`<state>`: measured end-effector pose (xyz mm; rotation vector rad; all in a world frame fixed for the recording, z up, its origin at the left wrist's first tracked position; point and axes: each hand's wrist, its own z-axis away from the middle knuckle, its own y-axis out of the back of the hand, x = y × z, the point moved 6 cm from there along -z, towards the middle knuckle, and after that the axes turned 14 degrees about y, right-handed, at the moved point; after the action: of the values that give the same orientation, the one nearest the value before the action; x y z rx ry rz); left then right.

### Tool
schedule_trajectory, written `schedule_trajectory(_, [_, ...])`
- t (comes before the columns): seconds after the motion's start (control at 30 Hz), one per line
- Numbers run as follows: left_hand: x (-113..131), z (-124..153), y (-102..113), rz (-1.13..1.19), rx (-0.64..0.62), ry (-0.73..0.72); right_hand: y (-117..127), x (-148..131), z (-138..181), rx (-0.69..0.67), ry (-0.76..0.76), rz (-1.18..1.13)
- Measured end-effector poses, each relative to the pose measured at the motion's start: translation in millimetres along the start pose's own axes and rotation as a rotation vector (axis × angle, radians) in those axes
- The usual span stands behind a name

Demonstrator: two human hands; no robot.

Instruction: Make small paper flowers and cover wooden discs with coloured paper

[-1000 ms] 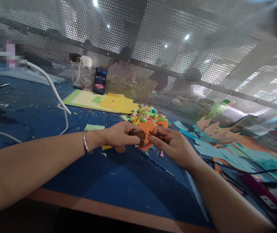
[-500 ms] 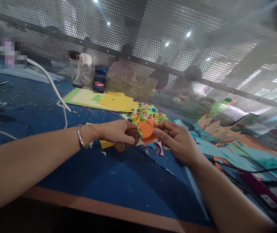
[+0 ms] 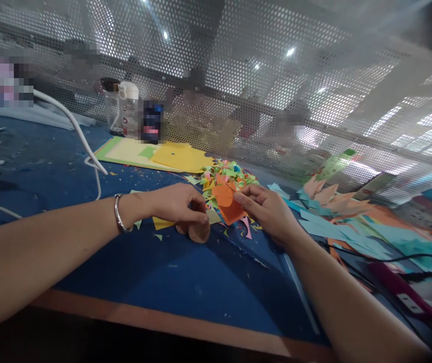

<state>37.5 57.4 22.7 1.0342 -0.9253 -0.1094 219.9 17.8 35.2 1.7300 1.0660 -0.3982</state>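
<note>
My left hand [image 3: 185,204], a silver bangle on its wrist, is low over the table with fingers curled and thumb drawn in. At its fingertips is a round brown paper disc [image 3: 199,232], overlapping another brown disc [image 3: 180,228] partly hidden under the hand. To the right, my right hand [image 3: 263,206] pinches an orange piece of paper [image 3: 224,196] with a rounded shape on it. A thin dark line shows near those fingertips; what it is cannot be made out. Behind both hands lies a heap of coloured paper scraps [image 3: 231,171].
Yellow paper sheets [image 3: 181,155] lie at the back, near two bottles [image 3: 128,108] and a phone [image 3: 152,121]. A white cable [image 3: 68,116] runs at left. Blue paper strips [image 3: 332,227], peach paper points [image 3: 336,196] and a purple power strip [image 3: 400,287] lie at right.
My left hand has brought the brown disc down beside the other disc. The orange paper in my right hand has turned, showing a pointed lower corner. The view has shifted slightly.
</note>
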Motion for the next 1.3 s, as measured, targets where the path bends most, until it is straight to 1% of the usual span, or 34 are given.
schedule_trajectory(0.07, [0.6,-3.6,4.0,0.013,0.139,0.022,-2.2,-0.4,0.8,-0.003,-0.011,-0.030])
schedule_trajectory(0.1, [1.3,-5.3,3.9,0.039,0.185,0.031,-3.4,-1.1,1.2,-0.004,-0.015,-0.048])
schedule_trajectory(0.13, [2.4,-7.2,1.5,0.067,0.201,0.037,-4.5,-1.8,1.4,-0.003,-0.016,-0.068])
schedule_trajectory(0.27, [6.1,-16.2,-16.4,0.214,0.168,0.058,-8.2,-3.8,1.3,0.002,-0.021,-0.137])
schedule_trajectory(0.4, [6.4,-22.9,-25.9,0.371,0.199,0.088,-11.3,-6.6,1.4,0.012,-0.026,-0.174])
schedule_trajectory(0.47, [10.5,-22.3,-27.1,0.437,0.201,0.063,-12.7,-8.4,1.6,0.025,-0.037,-0.200])
schedule_trajectory(0.57, [21.0,-16.9,-29.6,0.578,0.148,-0.007,-14.8,-11.1,1.0,0.041,-0.046,-0.224])
schedule_trajectory(0.67, [25.7,-14.2,-37.9,0.578,0.089,0.017,-18.8,-12.2,0.3,0.038,-0.046,-0.277])
schedule_trajectory(0.7, [25.3,-14.5,-39.5,0.558,0.102,0.024,-20.3,-12.0,0.4,0.038,-0.046,-0.301])
schedule_trajectory(0.77, [22.3,-16.5,-37.7,0.538,0.183,0.008,-21.8,-11.1,0.8,0.052,-0.036,-0.334])
schedule_trajectory(0.83, [15.2,-19.1,-29.4,0.541,0.301,-0.001,-19.4,-10.3,1.5,0.099,-0.010,-0.343])
schedule_trajectory(0.9, [4.8,-20.8,-16.2,0.539,0.399,0.036,-13.6,-9.3,2.5,0.167,0.015,-0.351])
schedule_trajectory(0.97, [-4.5,-20.3,1.9,0.587,0.455,0.057,-6.8,-7.8,3.4,0.222,0.024,-0.349])
schedule_trajectory(1.0, [-8.3,-19.1,12.3,0.630,0.470,0.051,-3.8,-7.1,3.6,0.235,0.024,-0.338])
schedule_trajectory(1.03, [-13.4,-16.8,24.3,0.694,0.511,0.051,-1.2,-6.5,3.6,0.240,0.026,-0.319])
schedule_trajectory(1.1, [-25.6,-11.3,47.2,0.768,0.606,0.084,2.7,-6.4,3.2,0.235,0.043,-0.265])
schedule_trajectory(1.13, [-33.4,-7.1,58.7,0.773,0.696,0.115,3.7,-6.3,2.9,0.225,0.050,-0.239])
schedule_trajectory(1.17, [-41.3,-3.9,67.8,0.767,0.759,0.146,4.1,-6.1,2.6,0.211,0.053,-0.212])
schedule_trajectory(1.23, [-59.0,-0.1,80.2,0.704,0.836,0.250,3.7,-4.9,1.9,0.169,0.043,-0.148])
schedule_trajectory(1.3, [-76.5,1.8,87.3,0.594,0.867,0.362,2.8,-2.6,1.0,0.109,0.019,-0.062])
